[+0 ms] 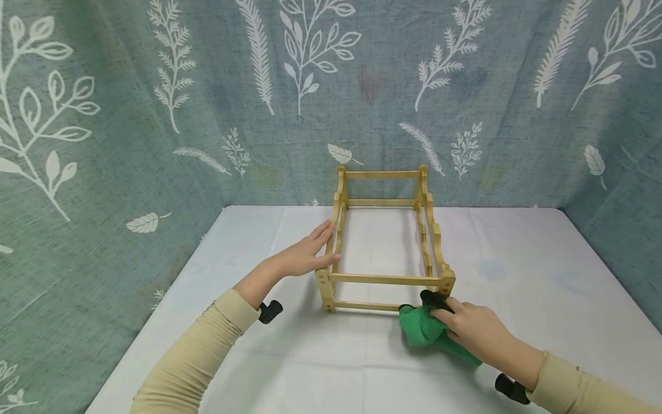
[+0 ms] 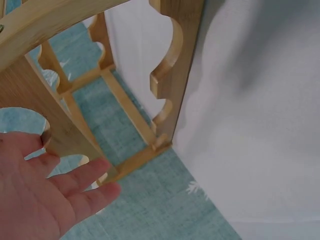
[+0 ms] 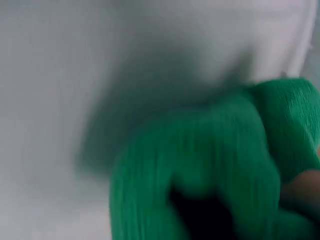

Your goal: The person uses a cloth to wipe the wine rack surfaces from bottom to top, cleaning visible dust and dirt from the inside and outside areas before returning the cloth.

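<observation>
A light wooden rack [image 1: 385, 280] with scalloped side rails stands on the white table. My left hand [image 1: 305, 253] rests against its left side near the front, fingers extended. In the left wrist view the fingers of that hand [image 2: 55, 195] lie along a notched side board [image 2: 65, 125]. At the front right corner, my right hand [image 1: 478, 330] pinches a bunched green knit cloth with black parts [image 1: 421, 328], held against or just before the corner post. The green cloth [image 3: 200, 150] fills much of the right wrist view, blurred; most of the right hand is hidden there.
A white cloth [image 1: 248, 236] covers the table. Behind and to the sides hang blue-green curtains [image 1: 372, 115] with white leaf prints. The rack's far end stands close to the back curtain. Black wrist devices [image 1: 270, 311] sit on both forearms.
</observation>
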The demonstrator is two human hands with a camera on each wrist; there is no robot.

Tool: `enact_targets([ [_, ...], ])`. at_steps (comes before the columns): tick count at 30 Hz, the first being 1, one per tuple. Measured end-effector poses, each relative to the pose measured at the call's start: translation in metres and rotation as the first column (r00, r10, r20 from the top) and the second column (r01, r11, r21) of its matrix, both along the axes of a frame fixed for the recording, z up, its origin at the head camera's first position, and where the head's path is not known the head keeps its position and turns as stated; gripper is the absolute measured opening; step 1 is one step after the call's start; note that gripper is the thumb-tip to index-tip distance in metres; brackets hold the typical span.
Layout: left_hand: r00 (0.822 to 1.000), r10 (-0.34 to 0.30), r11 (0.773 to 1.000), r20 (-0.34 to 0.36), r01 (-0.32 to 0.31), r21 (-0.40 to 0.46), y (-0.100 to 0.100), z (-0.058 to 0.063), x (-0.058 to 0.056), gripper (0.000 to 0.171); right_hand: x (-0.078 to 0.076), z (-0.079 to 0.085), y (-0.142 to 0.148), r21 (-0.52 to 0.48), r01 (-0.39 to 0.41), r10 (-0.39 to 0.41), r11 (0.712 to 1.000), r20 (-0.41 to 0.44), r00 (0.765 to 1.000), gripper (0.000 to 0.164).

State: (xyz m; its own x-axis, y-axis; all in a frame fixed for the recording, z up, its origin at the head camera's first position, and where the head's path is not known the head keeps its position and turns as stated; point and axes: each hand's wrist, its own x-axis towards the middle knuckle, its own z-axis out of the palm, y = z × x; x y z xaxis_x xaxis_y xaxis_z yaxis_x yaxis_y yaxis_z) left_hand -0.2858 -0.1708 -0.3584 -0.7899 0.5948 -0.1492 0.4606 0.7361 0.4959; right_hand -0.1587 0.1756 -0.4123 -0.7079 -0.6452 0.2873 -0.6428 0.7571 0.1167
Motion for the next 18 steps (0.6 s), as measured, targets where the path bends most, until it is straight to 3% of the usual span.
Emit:
enact_targets([
  [3, 1.0, 0.006, 1.0, -0.002, -0.006, -0.008, 0.0, 0.0, 0.0, 0.085, -0.003, -0.007, -0.011, -0.031, -0.042, 0.042, 0.999, -0.015, 0.999, 0.036],
  [9, 1.0, 0.02, 1.0, -0.005, -0.02, -0.004, 0.0, 0.001, 0.001, 0.084, -0.01, -0.002, -0.05, -0.091, -0.166, 0.165, 0.982, -0.015, 0.986, 0.037],
  [18, 0.999, 0.006, 1.0, -0.05, -0.007, -0.023, 0.0, 0.001, 0.003, 0.085, -0.026, -0.009, -0.128, -0.024, -0.184, 0.185, 0.983, 0.053, 0.981, 0.034],
])
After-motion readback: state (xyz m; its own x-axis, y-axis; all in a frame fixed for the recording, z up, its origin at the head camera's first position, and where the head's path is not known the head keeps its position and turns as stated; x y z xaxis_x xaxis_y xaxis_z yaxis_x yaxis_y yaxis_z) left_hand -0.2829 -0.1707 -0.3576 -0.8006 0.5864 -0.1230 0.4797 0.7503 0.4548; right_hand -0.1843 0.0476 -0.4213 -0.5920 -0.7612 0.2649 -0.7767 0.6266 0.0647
